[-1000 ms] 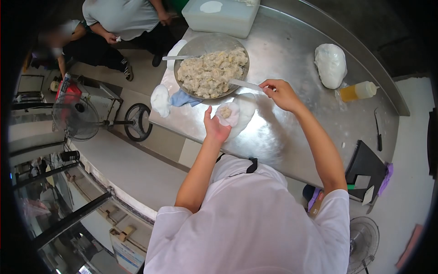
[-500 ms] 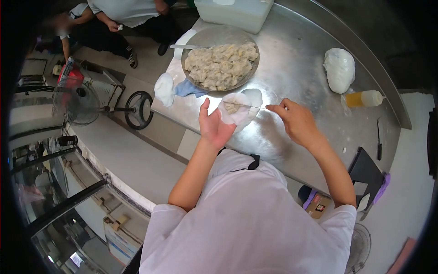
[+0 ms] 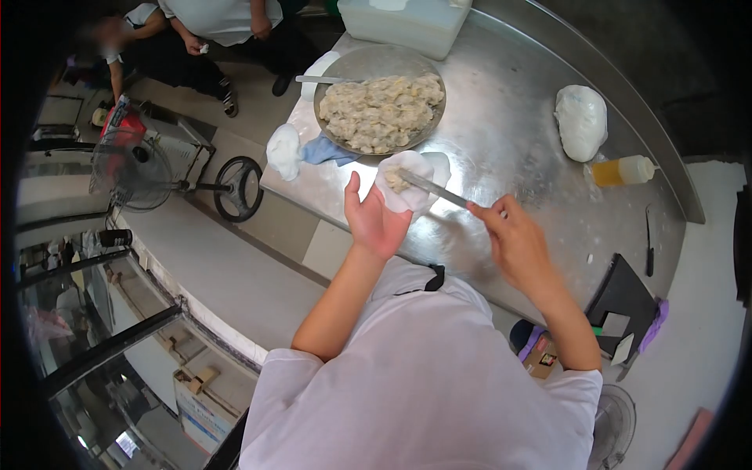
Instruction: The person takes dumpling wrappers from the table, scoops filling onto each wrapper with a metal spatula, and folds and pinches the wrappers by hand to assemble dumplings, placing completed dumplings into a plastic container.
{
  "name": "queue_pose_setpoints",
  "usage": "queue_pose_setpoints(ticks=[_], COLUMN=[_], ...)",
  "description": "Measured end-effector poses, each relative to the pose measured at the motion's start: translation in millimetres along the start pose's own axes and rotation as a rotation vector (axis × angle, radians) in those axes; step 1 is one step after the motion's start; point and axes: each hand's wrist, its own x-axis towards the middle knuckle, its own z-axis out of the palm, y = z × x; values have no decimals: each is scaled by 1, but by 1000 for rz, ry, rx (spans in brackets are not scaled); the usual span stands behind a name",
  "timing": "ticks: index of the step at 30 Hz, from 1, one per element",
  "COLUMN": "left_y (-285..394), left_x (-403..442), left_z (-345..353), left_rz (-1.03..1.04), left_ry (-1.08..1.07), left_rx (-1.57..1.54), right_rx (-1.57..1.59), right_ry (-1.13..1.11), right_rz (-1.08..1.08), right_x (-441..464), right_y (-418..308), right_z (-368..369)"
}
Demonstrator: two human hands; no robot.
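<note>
A round white dough wrapper [image 3: 405, 205] rests on the fingers of my left hand [image 3: 376, 223], its thumb pointing up and apart. A lump of pale, chunky filling [image 3: 395, 180] sits on the wrapper. My right hand [image 3: 517, 244] grips a flat metal spatula [image 3: 445, 193] whose tip touches the filling. Just beyond the wrapper, a pale rounded piece [image 3: 440, 166] is partly hidden behind it. Past my left hand stands a wide metal bowl [image 3: 345, 64] heaped with the same kind of filling [image 3: 384, 113], and another flat handle [image 3: 317, 79] sticks out over its rim.
A blue cloth [image 3: 327, 150] and a white bundle [image 3: 283, 152] lie at the table's left edge. On the right are a wrapped white lump [image 3: 581, 123], an oil bottle [image 3: 623, 171] and a thin dark-handled tool [image 3: 649, 243]. A plastic tub [image 3: 403, 27] stands behind. Other people are at upper left.
The spatula has turned from edge-on to showing its flat face, its tip now in the filling. My right hand has moved slightly down and right; the wrapper stays on my left hand.
</note>
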Motion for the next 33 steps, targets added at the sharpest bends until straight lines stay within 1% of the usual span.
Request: queue_pose_setpoints(ticks=[1,5,7,8,10,11,13,16,20,23,25,26,28,29,31,33], left_y=[-1,-3,-3,-3,-2,-3,-2,1,0,1,5,5,7,7,10,13], left_x=[0,-1,-2,-2,-2,-2,-3,-3,-2,-4,-6,-8,-11,-13,-15,-17], left_z=[1,-7,-8,-8,-8,-9,-12,-11,-24,-33,-37,-38,-39,-41,-47,-53], left_rz=[33,34,11,5,-21,-23,-20,-35,-52,-20,-24,-28,-37,-36,-64,-61], left_ry=[28,59,74,72,88,86,90,105,106,96,117,114,119,117,130,144], left_rx=[44,99,116,120,96,96,98,65,53,35,29,32,29,31,31,52], right_rx=[51,86,37,37,-56,-58,-159,-193,-153,-142,-249,-249,-404,-403,-423,-461], right_ry=[-39,-16,61,66,66,67,111,89,72,124,165,169,50,52,-68,-45], right_rz=[39,103,7,12,-84,-82,-96,-133,-97,-47,-8,-5,6,5,13,-26], right_x=[-3,-8,-8,-10,-13,-15,-17,-19,-12,11,33,45,70,84,108,125], right_y=[-1,-8,-12,-11,-10,-11,-15,-12,-13,-16,-9,-7,-6,-3,5,15], right_z=[5,3,6,10,18,15,6,11,3,-20,-25,-25,-23,-21,-9,2])
